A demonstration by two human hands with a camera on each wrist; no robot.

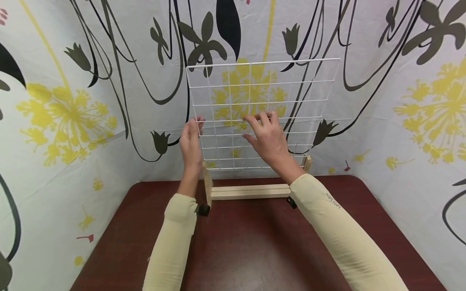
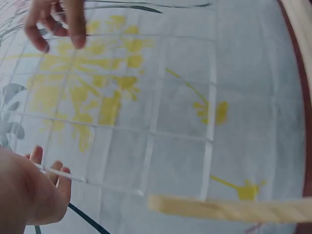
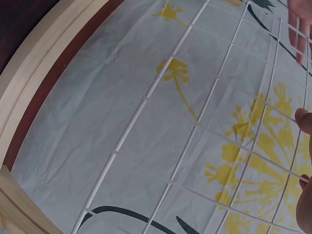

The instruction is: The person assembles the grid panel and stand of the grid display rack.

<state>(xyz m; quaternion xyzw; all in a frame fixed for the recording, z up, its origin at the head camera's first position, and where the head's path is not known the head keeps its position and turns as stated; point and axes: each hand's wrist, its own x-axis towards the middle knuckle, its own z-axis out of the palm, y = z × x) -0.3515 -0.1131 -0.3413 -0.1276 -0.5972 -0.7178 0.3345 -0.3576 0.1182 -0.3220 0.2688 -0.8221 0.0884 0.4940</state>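
Note:
A white wire grid panel (image 1: 269, 101) stands upright on a light wooden stand (image 1: 251, 192). My left hand (image 1: 191, 141) grips the grid's left edge, with fingertips showing behind the wires. In the left wrist view the edge wire crosses in front of the fingers of the left hand (image 2: 46, 192). My right hand (image 1: 268, 137) is in front of the middle of the grid, its fingers loosely bent and thumb apart. In the right wrist view the thumb and fingertip of the right hand (image 3: 304, 161) are close to the wires.
The stand is near the back edge of a dark red-brown table (image 1: 247, 242). A white cloth (image 1: 145, 81) printed with yellow flowers and dark stems hangs behind and on both sides. A wooden upright (image 2: 229, 208) of the stand rises beside the grid's lower left corner.

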